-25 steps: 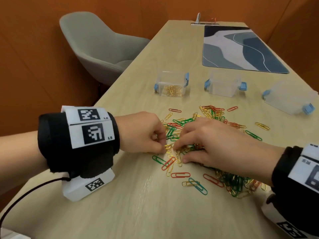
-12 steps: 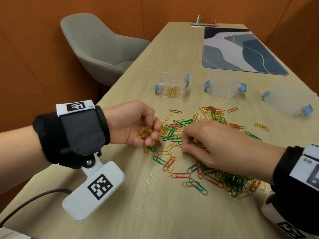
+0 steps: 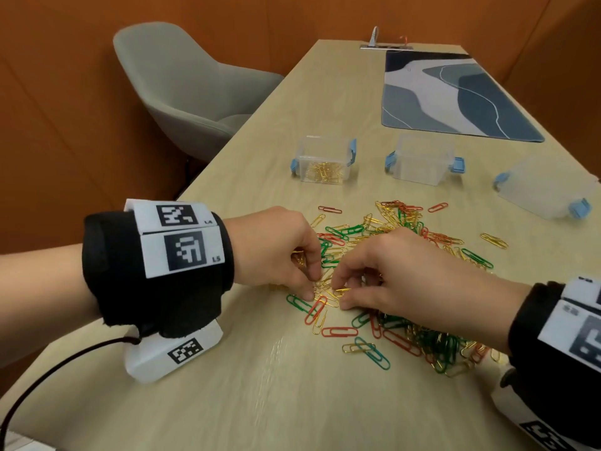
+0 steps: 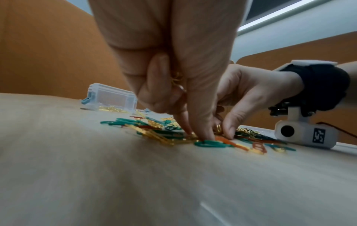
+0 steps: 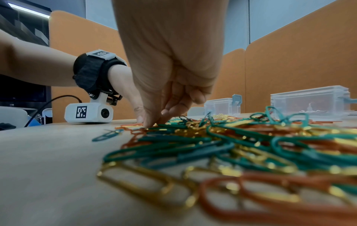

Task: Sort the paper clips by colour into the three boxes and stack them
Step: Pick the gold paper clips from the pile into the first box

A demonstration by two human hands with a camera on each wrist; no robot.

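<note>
Head view: both hands work the near-left edge of the clip pile [image 3: 400,271] on the table [image 3: 260,402]. Left hand [image 3: 273,249] is curled, gold clips [image 3: 297,257] tucked in its fist, fingertips down on the pile edge. Right hand [image 3: 390,271] pinches thumb and forefinger on a gold clip [image 3: 341,290] just beside the left fingertips. Beyond the pile: left box [image 3: 325,159] with gold clips in it, middle box [image 3: 422,161] and right box [image 3: 546,190] look empty, right one tilted. Left wrist view: left hand [image 4: 173,76] closed round gold clips [image 4: 176,77] in the palm, fingertips touching the pile; right hand [image 4: 251,94] pinching a gold clip [image 4: 218,127] just behind. Right wrist view: right hand [image 5: 170,91] fingers bunched down at the pile's far edge, what they grip is hidden; green, red and gold clips [image 5: 231,145] blurred in front. Step: gathering gold clips, early in the sort. Next probably needs passing the pinched clip to the left fist, then emptying it into the left box; red, green and stacking not yet done.
</note>
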